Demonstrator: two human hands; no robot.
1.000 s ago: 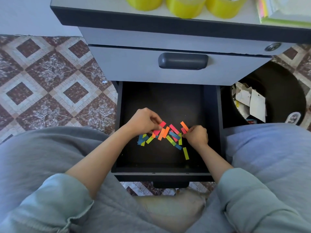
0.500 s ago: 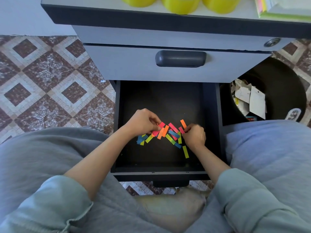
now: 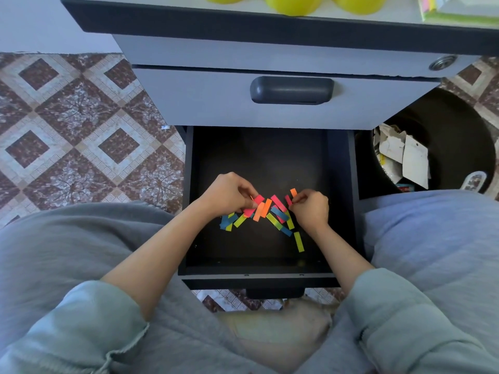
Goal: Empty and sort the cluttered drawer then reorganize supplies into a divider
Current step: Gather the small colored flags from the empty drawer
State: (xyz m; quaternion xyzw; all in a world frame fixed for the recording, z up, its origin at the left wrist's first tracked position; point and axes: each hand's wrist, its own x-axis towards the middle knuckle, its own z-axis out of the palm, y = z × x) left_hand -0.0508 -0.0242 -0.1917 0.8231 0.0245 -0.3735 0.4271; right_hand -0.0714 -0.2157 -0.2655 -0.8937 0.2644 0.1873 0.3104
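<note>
The emptying step is nearly done: the open bottom drawer (image 3: pixel 259 157) holds only a loose scatter of coloured paper strips (image 3: pixel 266 210) (pink, orange, yellow-green and blue), lying in an overlapping arc on its dark floor towards the front. Both hands are down among them. The left hand (image 3: pixel 229 195) has its fingers curled and pinches a pink strip at the left end of the arc. The right hand (image 3: pixel 310 209) is also curled, and its fingertips nip a pink strip just below an orange one. One yellow strip (image 3: pixel 299 241) lies apart, nearer the drawer's front wall. The next move probably calls for patient fingertip work, since the flat, thin strips will have to be lifted by an edge or swept into a bundle and then sorted by colour. No divider is in view. Right of the cabinet, a dark bin (image 3: pixel 464 136) contains torn paper scraps (image 3: pixel 413 160). On the worktop (image 3: pixel 255 5) above stand yellow tape rolls (image 3: pixel 294 4).
</note>
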